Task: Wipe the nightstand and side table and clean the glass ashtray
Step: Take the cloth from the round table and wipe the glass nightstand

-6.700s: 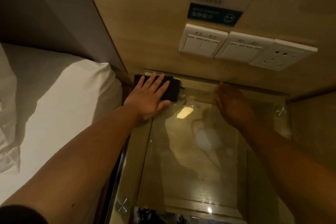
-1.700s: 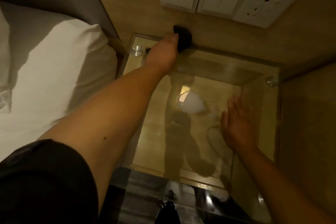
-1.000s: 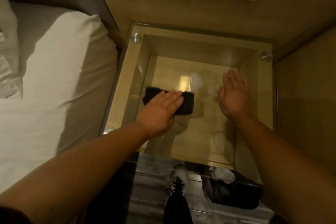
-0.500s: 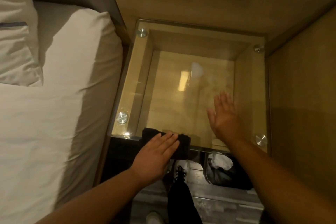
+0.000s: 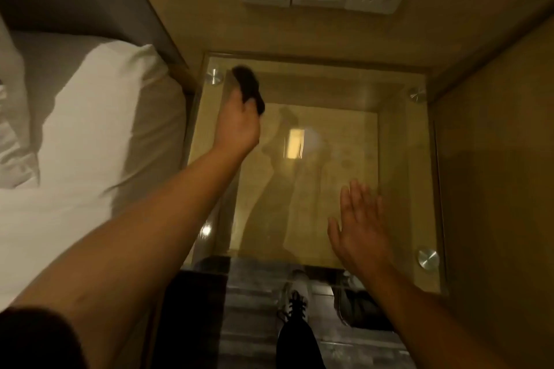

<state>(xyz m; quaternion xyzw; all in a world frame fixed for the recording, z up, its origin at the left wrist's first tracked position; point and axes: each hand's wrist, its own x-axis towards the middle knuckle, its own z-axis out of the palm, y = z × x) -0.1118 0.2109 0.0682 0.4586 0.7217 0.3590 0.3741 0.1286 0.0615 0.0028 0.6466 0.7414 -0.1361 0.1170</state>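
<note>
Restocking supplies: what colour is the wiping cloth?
Black, or very dark; the head view shows the cloth in the left hand.

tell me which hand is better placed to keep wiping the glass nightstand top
Left. The left hand already grips the dark cloth on the glass nightstand top, at its far left corner. The right hand is flat, holding nothing.

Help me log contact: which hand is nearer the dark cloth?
Left. The left hand holds the dark cloth at the glass top's far-left corner; the right hand is spread open near its front-right edge.

Dim amber light, lamp glare on the nightstand glass (image 5: pixel 338 129), motion-blurred cloth (image 5: pixel 248 87), wide-angle warping.
</note>
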